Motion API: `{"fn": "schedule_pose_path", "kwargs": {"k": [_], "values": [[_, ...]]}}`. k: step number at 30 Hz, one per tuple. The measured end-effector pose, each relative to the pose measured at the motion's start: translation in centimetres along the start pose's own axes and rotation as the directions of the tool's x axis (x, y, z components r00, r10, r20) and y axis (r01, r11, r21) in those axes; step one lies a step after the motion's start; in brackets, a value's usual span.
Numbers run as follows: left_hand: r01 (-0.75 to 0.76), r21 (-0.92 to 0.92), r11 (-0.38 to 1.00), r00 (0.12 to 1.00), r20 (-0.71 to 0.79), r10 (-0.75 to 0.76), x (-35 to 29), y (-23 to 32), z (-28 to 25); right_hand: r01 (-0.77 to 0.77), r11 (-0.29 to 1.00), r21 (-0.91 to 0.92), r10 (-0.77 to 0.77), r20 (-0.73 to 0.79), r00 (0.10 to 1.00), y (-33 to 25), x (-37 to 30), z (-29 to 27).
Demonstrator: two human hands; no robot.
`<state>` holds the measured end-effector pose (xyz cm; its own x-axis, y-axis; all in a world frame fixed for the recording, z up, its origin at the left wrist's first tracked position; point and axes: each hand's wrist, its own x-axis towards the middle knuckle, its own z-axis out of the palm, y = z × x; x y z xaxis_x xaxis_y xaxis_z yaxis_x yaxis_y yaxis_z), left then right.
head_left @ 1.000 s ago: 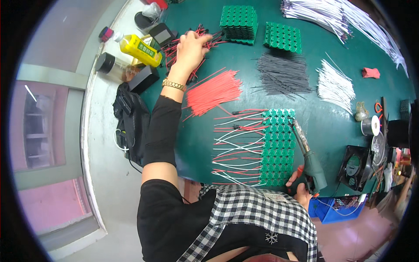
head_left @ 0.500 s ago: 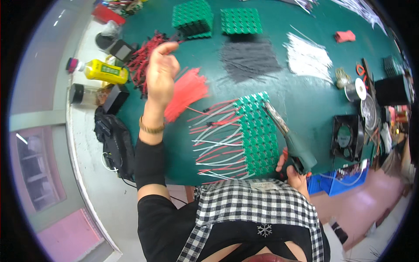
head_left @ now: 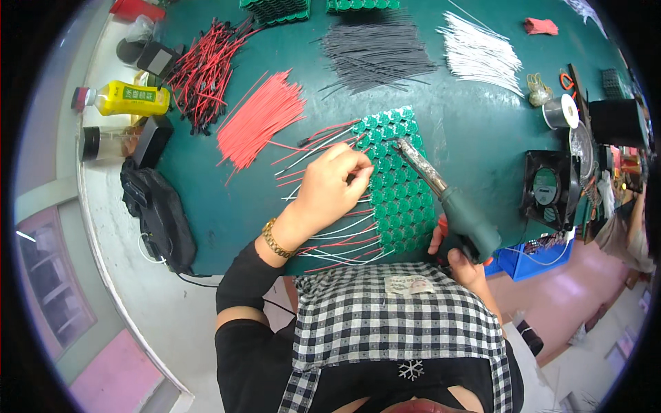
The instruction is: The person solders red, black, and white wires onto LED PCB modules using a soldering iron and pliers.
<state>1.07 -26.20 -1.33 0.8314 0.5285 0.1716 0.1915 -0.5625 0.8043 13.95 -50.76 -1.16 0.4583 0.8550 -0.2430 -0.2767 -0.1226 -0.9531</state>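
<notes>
A panel of round green circuit boards (head_left: 396, 199) lies in front of me, with red and white wires (head_left: 344, 237) fanning out from its left side. My left hand (head_left: 330, 186) is closed in a pinch at the panel's left edge, over the wires. Whatever sits between its fingertips is too small or hidden to make out. My right hand (head_left: 463, 265) grips a green-handled soldering gun (head_left: 468, 220) at the panel's lower right. The gun's metal barrel slants up and left, its tip over the panel's upper part. Left of the panel is a pile of red wires (head_left: 261, 117).
Black wires (head_left: 375, 51) and white wires (head_left: 482, 51) lie in piles farther back. Red-and-black leads (head_left: 210, 72) are heaped at the left, near a yellow bottle (head_left: 134, 98). A small fan (head_left: 549, 189) and a solder spool (head_left: 560, 111) stand on the right.
My left hand has come down from above the red wires to the panel's left edge, its fingers now pinched. The soldering gun's tip has moved left, farther over the panel. The view has shifted.
</notes>
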Motion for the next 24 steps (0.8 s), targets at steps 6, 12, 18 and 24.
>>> {"fn": "schedule_pose_path", "kwargs": {"k": [6, 12, 18, 24], "values": [[0.043, 0.083, 0.996, 0.997, -0.065, -0.038, 0.1, -0.7, 0.4, 0.107, 0.983, -0.15, -0.08, 0.173, 0.982, 0.5, -0.4, -1.0], [0.035, 0.069, 0.997, 0.994, -0.108, -0.027, 0.3, -0.7, 1.0, 0.072, 0.969, -0.238, -0.045, 0.117, 0.992, 0.9, -1.1, -1.0], [0.032, 0.071, 0.997, 0.994, -0.109, -0.024, 0.3, -0.8, 1.0, 0.068, 0.955, -0.289, -0.042, 0.096, 0.994, 0.6, -1.1, -0.7], [0.096, 0.06, 0.994, 0.992, -0.088, -0.091, 0.6, -0.6, 0.9, 0.073, 0.936, -0.345, -0.034, 0.117, 0.993, 0.6, -1.3, -1.0]]}}
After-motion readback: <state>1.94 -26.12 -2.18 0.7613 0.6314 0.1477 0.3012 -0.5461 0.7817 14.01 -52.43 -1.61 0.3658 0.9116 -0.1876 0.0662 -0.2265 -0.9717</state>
